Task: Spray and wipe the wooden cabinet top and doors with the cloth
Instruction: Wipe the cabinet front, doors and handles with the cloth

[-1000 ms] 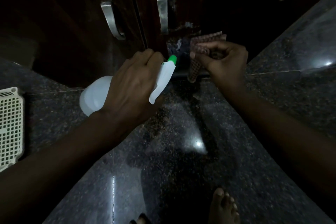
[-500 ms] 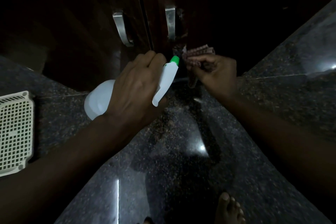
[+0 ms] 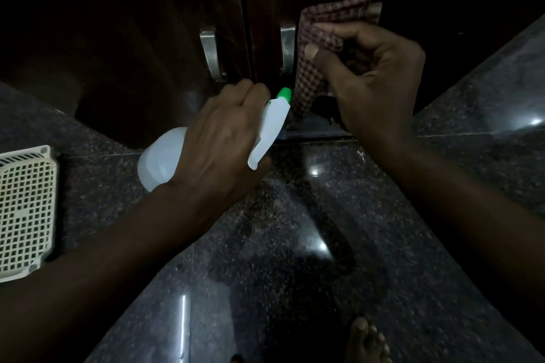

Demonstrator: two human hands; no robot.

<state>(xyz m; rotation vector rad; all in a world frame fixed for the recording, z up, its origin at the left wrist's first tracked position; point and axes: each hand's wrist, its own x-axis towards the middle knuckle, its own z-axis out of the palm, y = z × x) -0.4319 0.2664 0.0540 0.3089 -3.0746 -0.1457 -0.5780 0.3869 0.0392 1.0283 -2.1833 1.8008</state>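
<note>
Pinches limp checked cloth [image 3: 330, 23] in right hand [image 3: 374, 76], best bunched mid-fold; grips light-looking spray bottle [image 3: 160, 156] at neck with left hand [image 3: 218, 141].

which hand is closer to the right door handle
Right. The right hand holds the cloth just beside the handle; the left hand, gripping the spray bottle, is below it.

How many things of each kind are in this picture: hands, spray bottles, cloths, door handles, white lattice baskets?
Hands, left hand and right hand: 2
Spray bottle: 1
Cloth: 1
Door handles: 2
White lattice basket: 1
Total: 7
</note>
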